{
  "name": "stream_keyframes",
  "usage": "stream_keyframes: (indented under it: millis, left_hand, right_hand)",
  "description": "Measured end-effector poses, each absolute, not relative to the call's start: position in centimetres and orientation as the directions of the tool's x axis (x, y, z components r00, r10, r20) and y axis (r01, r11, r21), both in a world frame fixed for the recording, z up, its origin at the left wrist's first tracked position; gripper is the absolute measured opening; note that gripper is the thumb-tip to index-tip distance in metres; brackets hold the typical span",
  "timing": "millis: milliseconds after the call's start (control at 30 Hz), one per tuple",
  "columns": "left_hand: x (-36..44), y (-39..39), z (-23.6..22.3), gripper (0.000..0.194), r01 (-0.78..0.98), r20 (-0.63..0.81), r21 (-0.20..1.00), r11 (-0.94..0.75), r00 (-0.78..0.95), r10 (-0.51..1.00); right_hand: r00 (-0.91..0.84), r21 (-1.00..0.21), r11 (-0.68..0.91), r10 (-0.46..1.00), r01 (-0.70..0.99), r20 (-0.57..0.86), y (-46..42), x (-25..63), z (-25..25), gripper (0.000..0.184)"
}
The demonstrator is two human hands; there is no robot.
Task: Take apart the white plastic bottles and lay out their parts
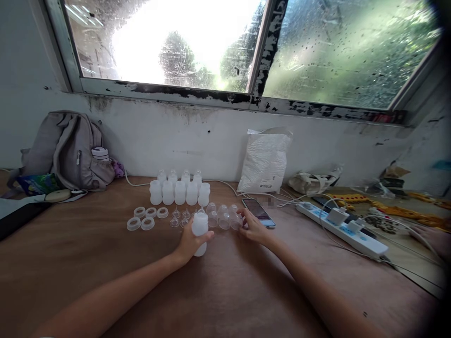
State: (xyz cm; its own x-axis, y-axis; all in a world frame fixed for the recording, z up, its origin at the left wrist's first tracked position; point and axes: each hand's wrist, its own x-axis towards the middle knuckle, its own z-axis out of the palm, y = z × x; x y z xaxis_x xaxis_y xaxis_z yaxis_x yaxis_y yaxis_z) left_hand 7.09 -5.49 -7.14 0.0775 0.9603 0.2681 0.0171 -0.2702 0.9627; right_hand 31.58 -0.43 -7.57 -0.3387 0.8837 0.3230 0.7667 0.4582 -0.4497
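Baby bottle (200,225): near-upright over the wooden table (141,291), nearer than a row of white bottles (180,193). Left hand (187,245): fingers closed around the bottle body. Right hand (252,229): fingers at the rightmost clear cap (235,222); cannot tell whether gripping. White collar rings (148,223): flat, at left.

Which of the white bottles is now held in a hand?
It is the white bottle gripped in the left hand, in front of the others. The other white bottles stand farther back on the table, with no hand on them.
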Motion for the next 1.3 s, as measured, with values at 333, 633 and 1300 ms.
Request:
stream_keyframes:
  millis: [333,633,1300]
  left_hand:
    - [7.3,-5.6,-7.2,0.031,0.032,0.258,0.961,-0.273,0.244,0.935]
    - [7.2,-5.6,-6.9,0.029,0.121,0.281,0.942,-0.313,0.222,0.934]
    - [7.3,-6.4,-6.0,0.011,0.088,0.127,0.981,-0.174,0.392,0.911]
  right_hand:
    - [-0.228,-0.638,0.476,0.872,0.605,0.434,-2.1,27.9,-4.0,0.018]
    - [-0.424,-0.709,0.512,0.847,0.485,0.321,-3.9,20.1,-0.9,0.029]
    - [-0.249,-0.726,0.491,0.871,0.481,0.424,-4.4,19.8,-2.4,0.037]
